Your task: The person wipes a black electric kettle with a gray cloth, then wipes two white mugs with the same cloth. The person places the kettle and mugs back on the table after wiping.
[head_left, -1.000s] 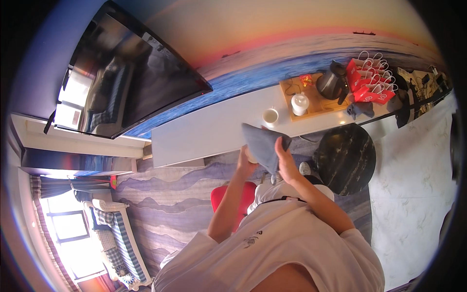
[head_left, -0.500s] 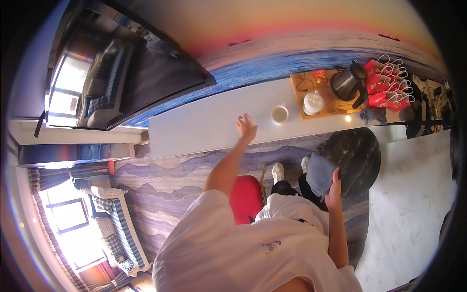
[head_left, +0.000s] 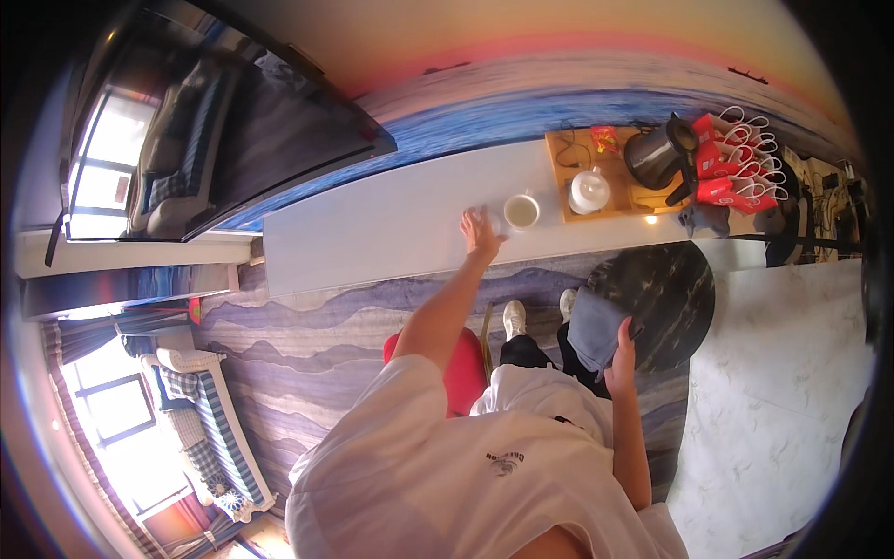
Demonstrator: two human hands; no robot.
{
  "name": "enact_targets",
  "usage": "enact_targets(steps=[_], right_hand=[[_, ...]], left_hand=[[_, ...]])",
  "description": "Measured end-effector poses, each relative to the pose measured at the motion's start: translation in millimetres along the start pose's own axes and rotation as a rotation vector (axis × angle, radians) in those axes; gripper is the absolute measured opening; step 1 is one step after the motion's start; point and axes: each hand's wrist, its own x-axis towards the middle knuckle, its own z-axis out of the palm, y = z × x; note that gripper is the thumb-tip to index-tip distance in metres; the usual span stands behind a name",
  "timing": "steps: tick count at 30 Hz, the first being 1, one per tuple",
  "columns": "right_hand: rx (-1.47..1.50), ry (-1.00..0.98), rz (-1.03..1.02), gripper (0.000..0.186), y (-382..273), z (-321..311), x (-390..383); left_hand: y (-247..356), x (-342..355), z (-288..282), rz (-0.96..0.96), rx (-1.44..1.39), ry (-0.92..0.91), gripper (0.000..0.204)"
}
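The mug (head_left: 521, 212) sits just right of my left hand (head_left: 480, 235), inside the table's (head_left: 372, 219) front edge; that hand's grip I can't tell. My right hand (head_left: 624, 359) grips grey cloth (head_left: 593, 328).

The grey cloth (head_left: 594, 330) looks matt, the mug (head_left: 521, 212) smooth and glossy, the tray (head_left: 622, 199) wooden, the kettle (head_left: 654, 158) shiny metal.

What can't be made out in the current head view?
All in the head view:
Right hand: most fingers hidden behind the gray cloth.
Left hand: its back hides the palm and any contact with the white counter.
Red paper bags: sides and handles hide any contents.
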Motion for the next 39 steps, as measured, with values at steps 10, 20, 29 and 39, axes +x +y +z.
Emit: enact_targets(steps=[10, 20, 29, 39], right_hand=[[-0.060, -0.040, -0.046, 0.071, -15, 26, 2], [-0.239, 0.052, -0.493, 0.053, -50, 80, -11], [-0.051, -0.422, -0.606, 0.027, -42, 165, -41], [-0.449, -0.586, -0.956, 0.049, -67, 207, -157]], left_hand=[[82, 13, -30, -0.049, -0.444, -0.026, 0.094], [151, -51, -173, -0.006, -0.642, -0.104, 0.080], [170, -131, -273, -0.126, -1.868, -0.519, 0.083], [183, -146, -317, 0.053, -1.835, -0.308, 0.072]])
